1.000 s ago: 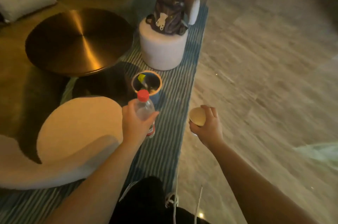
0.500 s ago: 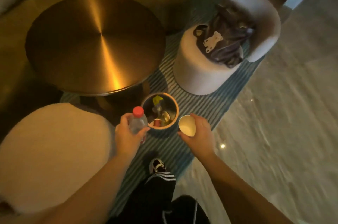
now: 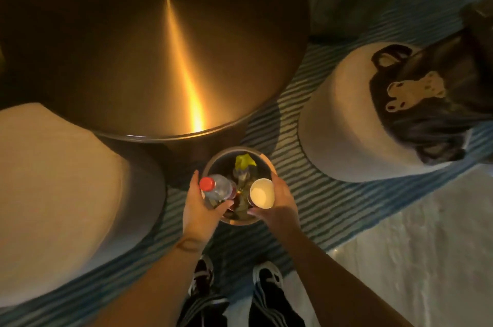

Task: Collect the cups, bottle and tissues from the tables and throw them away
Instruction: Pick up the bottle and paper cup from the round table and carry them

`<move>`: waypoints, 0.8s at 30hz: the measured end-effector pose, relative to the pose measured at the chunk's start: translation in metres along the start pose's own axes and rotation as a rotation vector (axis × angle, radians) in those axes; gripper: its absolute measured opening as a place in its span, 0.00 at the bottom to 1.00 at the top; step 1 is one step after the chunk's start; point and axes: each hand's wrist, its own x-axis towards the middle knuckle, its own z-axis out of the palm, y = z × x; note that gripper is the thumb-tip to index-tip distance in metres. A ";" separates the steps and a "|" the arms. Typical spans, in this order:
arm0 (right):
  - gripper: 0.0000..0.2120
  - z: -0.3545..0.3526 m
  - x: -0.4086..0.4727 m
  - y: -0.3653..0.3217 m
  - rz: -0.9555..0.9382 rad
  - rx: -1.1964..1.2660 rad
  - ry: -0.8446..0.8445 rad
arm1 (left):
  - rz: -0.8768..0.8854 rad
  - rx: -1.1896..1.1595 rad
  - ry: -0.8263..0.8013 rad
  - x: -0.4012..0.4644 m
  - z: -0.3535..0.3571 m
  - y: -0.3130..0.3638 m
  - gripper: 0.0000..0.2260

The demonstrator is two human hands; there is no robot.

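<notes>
I hold both hands over the small round metal-rimmed waste bin (image 3: 262,160) that stands on the blue-and-white striped rug (image 3: 320,209), poised to drop what they carry. My left hand (image 3: 198,209) is wrapped around the clear plastic bottle with the red cap (image 3: 217,189), fingers on the far side and thumb on the near side, the cap tipped toward me so the body points down into the bin's mouth. My right hand (image 3: 278,205) grips the white paper cup (image 3: 262,193) by its wall, mouth up, just inside the bin's right rim. Bottle and cup sit side by side between my palms, directly above rubbish already inside, including a yellow scrap (image 3: 244,162). Beyond my knuckles the round brushed-brass table (image 3: 149,41) shows bare. Whether any tissues are in my grip, I cannot tell. Judging by the position, the release comes next; letting go together risks the cup catching the rim.
</notes>
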 end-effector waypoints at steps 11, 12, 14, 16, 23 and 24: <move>0.30 -0.062 -0.049 -0.046 -0.266 -0.316 -0.059 | 0.207 0.519 0.291 -0.105 -0.083 0.067 0.29; 0.27 -0.073 -0.061 -0.063 -0.331 -0.331 -0.059 | 0.215 0.555 0.335 -0.124 -0.097 0.078 0.27; 0.25 -0.091 -0.083 -0.098 -0.465 -0.361 -0.071 | 0.206 0.597 0.434 -0.164 -0.124 0.097 0.27; 0.23 -0.101 -0.105 -0.135 -0.581 -0.387 -0.104 | 0.169 0.623 0.523 -0.206 -0.149 0.109 0.29; 0.23 -0.055 -0.190 -0.241 -0.944 -0.371 -0.363 | -0.173 0.623 0.812 -0.332 -0.219 0.079 0.29; 0.23 -0.041 -0.203 -0.254 -0.999 -0.380 -0.410 | -0.222 0.613 0.851 -0.347 -0.228 0.070 0.29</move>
